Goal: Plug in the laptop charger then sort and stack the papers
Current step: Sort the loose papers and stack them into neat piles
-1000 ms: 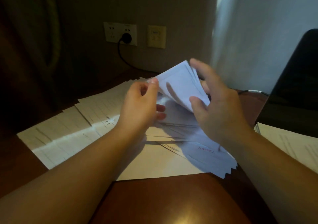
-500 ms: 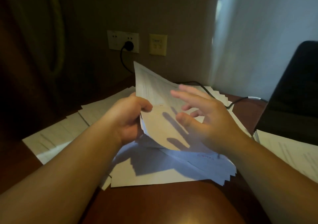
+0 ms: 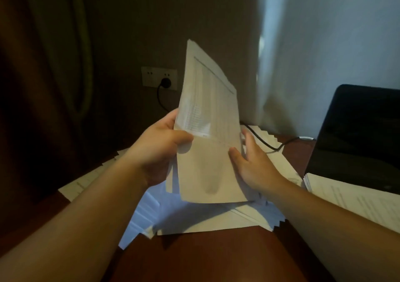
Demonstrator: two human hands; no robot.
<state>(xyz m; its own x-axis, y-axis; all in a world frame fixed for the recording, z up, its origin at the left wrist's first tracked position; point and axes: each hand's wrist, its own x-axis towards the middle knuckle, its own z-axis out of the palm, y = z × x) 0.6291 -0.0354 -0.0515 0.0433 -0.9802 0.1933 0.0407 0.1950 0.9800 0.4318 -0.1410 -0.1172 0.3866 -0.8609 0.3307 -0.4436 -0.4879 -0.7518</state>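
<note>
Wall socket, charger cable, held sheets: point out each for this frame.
wall socket [image 3: 149, 76], head view, bare left half of the plate.
charger cable [image 3: 263, 141], head view, stretch lying over the papers.
held sheets [image 3: 207, 112], head view, middle of the front sheet.

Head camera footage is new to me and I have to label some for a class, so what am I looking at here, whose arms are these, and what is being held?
There is no machine here. The camera sits on a person's head and looks forward and down, so the two bare arms reaching in from the bottom are the wearer's own.

The left hand grips a sheaf of printed papers by its left edge and holds it upright. The right hand touches the sheaf's right edge with fairly straight fingers.

Below, more loose papers lie fanned out on a brown table. At the right stands an open laptop with a dark screen, and another paper stack lies in front of it.

On the wall, a black plug sits in the wall socket, and its cable runs over the papers toward the laptop.
</note>
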